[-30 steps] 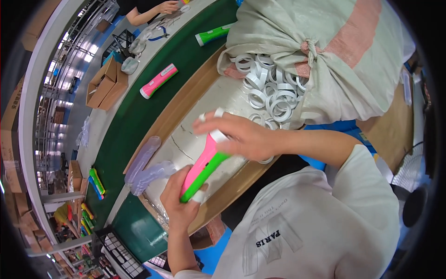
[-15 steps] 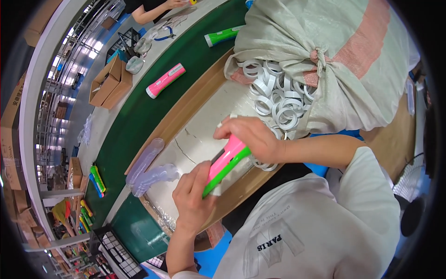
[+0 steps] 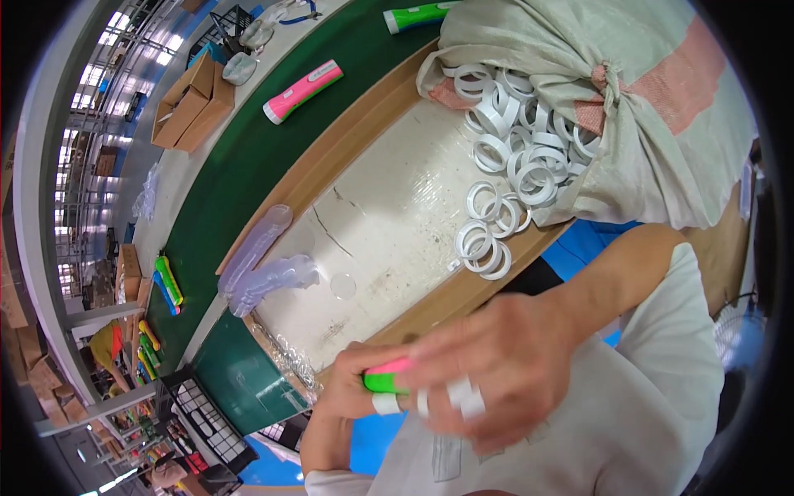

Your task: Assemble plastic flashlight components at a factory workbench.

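Close under your chin, low in the head view, your right hand [image 3: 496,372] lies curled over the top of a pink-and-green plastic torch body [image 3: 387,376], and only a short stub of it shows beyond your fingers. White plastic rings [image 3: 463,398] sit at those fingertips, touching the torch end; the blur hides exactly how they are seated. Your left hand [image 3: 351,395] comes up from the lower edge and wraps the torch from beneath, fingers closed around it. Both hands are off the tray, nearer you than its front rim.

Beyond your hands lies the shallow wooden-rimmed tray with a scuffed white floor [image 3: 389,215]. Its middle is bare, so you have open room there. At its left end rest pale translucent plastic lens pieces [image 3: 265,269], one long piece leaning on the rim. At its right end a heap of loose white plastic rings [image 3: 504,182] spills from under a tied grey-beige woven sack [image 3: 595,91], which overhangs the tray's far right corner.

Past the tray's far rim runs a green conveyor belt [image 3: 240,174]. A pink torch [image 3: 302,91] lies on it, well apart from a green torch [image 3: 418,15] at the top edge. Brown cardboard boxes [image 3: 192,103] stand on the belt's far side.
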`<state>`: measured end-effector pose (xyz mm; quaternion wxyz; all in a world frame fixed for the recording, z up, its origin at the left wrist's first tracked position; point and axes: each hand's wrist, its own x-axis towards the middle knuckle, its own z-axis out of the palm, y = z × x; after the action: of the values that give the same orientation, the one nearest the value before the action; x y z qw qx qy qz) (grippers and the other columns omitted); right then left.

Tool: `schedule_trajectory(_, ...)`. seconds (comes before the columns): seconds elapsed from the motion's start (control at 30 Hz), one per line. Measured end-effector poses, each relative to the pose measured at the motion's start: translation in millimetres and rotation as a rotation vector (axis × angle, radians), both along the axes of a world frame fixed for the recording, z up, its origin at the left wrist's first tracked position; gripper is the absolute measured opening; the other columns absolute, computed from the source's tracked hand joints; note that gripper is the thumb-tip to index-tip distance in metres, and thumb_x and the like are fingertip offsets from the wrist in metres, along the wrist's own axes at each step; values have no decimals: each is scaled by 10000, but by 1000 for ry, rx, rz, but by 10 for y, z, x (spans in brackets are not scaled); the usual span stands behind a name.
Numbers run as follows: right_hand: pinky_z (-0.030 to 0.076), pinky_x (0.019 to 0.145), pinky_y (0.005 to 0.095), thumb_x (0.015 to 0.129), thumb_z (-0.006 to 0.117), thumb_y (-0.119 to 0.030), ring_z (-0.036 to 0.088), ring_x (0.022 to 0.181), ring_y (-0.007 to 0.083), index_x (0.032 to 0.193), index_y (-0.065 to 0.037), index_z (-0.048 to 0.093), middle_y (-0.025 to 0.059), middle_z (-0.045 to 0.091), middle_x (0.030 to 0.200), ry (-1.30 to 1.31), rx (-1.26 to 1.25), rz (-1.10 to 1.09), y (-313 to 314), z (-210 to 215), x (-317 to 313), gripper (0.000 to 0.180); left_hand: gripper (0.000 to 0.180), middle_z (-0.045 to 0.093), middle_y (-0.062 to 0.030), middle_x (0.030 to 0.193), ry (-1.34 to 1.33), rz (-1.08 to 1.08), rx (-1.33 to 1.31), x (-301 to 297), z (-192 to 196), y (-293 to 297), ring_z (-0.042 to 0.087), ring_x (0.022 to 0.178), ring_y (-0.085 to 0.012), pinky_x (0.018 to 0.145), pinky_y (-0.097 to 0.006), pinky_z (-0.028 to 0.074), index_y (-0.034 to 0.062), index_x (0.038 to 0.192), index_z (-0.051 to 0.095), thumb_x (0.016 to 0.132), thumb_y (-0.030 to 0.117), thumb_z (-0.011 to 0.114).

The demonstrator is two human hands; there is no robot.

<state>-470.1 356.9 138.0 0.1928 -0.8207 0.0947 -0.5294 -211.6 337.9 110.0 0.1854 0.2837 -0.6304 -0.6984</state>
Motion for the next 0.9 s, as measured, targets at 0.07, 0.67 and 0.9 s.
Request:
schedule_trajectory(0.07, 535, 749, 383, 857, 547, -241, 658, 908, 293, 901, -7, 640, 92, 623, 880, 104, 141, -83, -122, -86, 64, 255, 473, 711, -123, 937, -93, 98, 24, 5, 21, 11, 673, 819, -150, 738, -264, 512, -3, 1098, 666, 653, 53, 813)
schedule_trajectory(0.67, 445, 966, 346, 933, 581, -297, 522, 1165, 198, 1301, -29, 453, 116, 531, 1251, -613, 1464, 317, -614, -898, 188, 473, 478, 622, -188, 1017, -81, 716, 31, -450, -651, 302, 613, 788, -226, 667, -336, 512, -19, 1206, 494, 844, 218, 698)
schedule_trajectory(0.9, 478, 948, 400, 844, 690, -225, 545, 1154, 269, 1260, -59, 447, 130, 562, 1129, -729, 1295, 247, -486, -781, 279, 509, 649, 480, -181, 1214, -462, 600, -629, -601, -520, 410, 537, 1054, -245, 863, -363, 460, 33, 1328, 356, 778, 53, 700)
